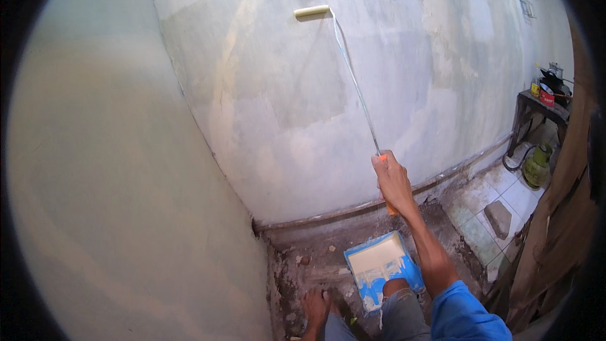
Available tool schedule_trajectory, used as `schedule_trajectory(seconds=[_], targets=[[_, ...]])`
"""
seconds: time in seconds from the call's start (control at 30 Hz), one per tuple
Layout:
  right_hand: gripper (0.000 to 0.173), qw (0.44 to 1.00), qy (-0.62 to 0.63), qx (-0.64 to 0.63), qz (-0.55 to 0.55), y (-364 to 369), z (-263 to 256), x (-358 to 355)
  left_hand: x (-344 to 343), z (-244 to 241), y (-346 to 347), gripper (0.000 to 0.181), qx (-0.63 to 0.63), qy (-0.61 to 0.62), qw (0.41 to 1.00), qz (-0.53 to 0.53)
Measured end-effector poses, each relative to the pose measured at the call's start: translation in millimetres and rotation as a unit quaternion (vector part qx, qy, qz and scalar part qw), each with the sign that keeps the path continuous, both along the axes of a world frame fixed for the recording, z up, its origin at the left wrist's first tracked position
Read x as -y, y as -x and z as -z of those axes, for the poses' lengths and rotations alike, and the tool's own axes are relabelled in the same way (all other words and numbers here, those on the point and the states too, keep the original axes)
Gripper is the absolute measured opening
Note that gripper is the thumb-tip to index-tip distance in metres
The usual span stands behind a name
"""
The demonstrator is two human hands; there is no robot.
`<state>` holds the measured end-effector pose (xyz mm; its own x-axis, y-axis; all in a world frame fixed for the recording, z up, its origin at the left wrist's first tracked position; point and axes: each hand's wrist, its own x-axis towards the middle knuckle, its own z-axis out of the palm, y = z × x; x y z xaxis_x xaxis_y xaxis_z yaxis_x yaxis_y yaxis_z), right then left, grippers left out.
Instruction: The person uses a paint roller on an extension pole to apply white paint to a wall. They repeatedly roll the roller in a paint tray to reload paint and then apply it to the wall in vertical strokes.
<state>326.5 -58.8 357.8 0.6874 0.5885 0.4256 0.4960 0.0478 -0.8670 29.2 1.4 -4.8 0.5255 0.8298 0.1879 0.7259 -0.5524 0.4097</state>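
Observation:
My right hand (393, 180) is closed around the orange handle of a long-armed paint roller (358, 90). The roller's pale cream sleeve (311, 11) lies against the upper part of a patchy wall (303, 151). Below my hand, a blue paint tray (367, 289) with cream paint in it stands on the dirty floor, its lower edge partly behind my knee. My left hand is not in view. A bare foot shows on the floor left of the tray.
A second wall (118, 175) meets the painted one at a corner on the left. To the right are a stone block (498, 219) on floor tiles, a green gas cylinder (537, 166), a dark table (544, 106) with cookware and containers, and brown hanging material (563, 227).

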Motion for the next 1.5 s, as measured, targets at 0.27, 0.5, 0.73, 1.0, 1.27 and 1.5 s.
schedule_trajectory(seconds=[0.27,0.5,0.73,1.0,1.27,1.5], targets=[[0.046,0.999,-0.013,0.037,0.0,-14,-53,-31,1,-1,-1,0.033,-0.018,-0.004,1.0,-0.004],[0.048,0.997,-0.036,0.061,0.007,-30,-112,-44,4,-1,0,0.032,-0.003,-0.005,1.0,-0.008],[0.048,0.999,-0.024,0.044,0.001,-40,-83,-36,2,4,3,0.032,-0.025,-0.007,0.999,-0.031],[0.047,0.999,0.03,0.019,0.01,-35,22,-2,3,2,2,0.033,-0.011,-0.009,1.0,-0.027],[0.049,0.997,0.051,0.045,0.038,-23,127,10,1,3,4,0.034,0.007,-0.029,1.0,-0.003],[0.044,0.994,0.108,-0.022,0.023,6,192,31,6,-4,5,0.032,0.026,-0.022,0.999,-0.007]])
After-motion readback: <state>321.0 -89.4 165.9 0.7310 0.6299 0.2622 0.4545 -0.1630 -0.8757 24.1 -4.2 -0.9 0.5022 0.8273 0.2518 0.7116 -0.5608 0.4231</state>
